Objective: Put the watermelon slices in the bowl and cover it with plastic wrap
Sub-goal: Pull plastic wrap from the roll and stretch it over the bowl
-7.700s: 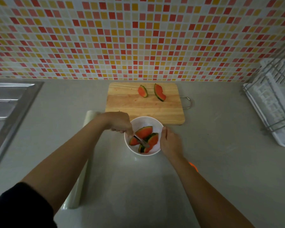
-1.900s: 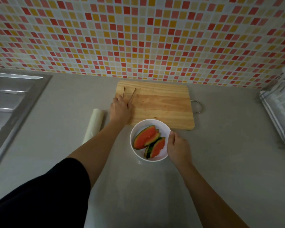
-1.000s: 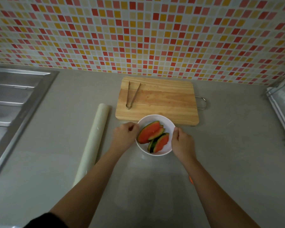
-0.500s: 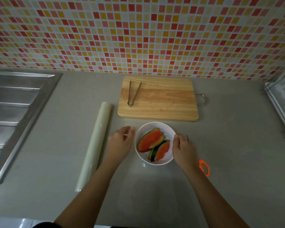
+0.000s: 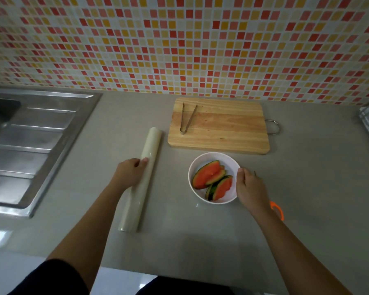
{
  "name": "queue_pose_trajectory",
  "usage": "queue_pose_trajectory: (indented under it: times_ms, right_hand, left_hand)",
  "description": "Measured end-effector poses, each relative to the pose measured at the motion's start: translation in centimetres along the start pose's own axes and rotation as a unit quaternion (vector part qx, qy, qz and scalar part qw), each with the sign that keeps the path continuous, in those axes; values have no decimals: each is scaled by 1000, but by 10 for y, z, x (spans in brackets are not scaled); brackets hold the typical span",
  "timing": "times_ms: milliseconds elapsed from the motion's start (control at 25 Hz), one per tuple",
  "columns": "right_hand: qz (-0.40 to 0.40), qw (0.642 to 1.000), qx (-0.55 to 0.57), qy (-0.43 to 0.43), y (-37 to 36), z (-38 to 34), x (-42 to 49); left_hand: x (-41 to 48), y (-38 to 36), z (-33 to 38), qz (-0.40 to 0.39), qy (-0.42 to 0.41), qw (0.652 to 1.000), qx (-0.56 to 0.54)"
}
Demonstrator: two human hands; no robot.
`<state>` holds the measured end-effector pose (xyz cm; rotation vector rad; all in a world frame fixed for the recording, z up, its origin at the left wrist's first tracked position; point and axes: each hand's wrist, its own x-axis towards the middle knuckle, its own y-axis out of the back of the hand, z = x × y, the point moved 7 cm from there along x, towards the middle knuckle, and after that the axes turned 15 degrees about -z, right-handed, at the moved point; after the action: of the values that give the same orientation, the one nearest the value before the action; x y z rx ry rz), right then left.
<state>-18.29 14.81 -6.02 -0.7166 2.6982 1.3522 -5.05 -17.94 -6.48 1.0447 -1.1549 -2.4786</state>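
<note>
Red watermelon slices [image 5: 209, 177] lie in a round white bowl [image 5: 226, 162]; right hand [image 5: 250, 187] holds its rim. Left hand [image 5: 130, 174] seemingly grips the pale plastic-wrap roll [image 5: 146, 147]. Covering step: next, unroll film over it.

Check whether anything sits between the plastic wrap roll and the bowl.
Nothing visible. Bare counter separates the plastic wrap roll, gripped by the left hand, from the bowl; the right hand holds only its right rim.
</note>
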Motion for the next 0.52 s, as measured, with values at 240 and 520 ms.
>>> queue_pose_trajectory:
  times_ms: [240,520]
  right_hand:
    - [-15,999,21,22,9,-2,-13]
    - [16,973,140,185,24,-54,-53]
  left_hand:
    - [-17,10,23,0,-55,979,-194]
    - [-39,13,125,-15,-179,906,-384]
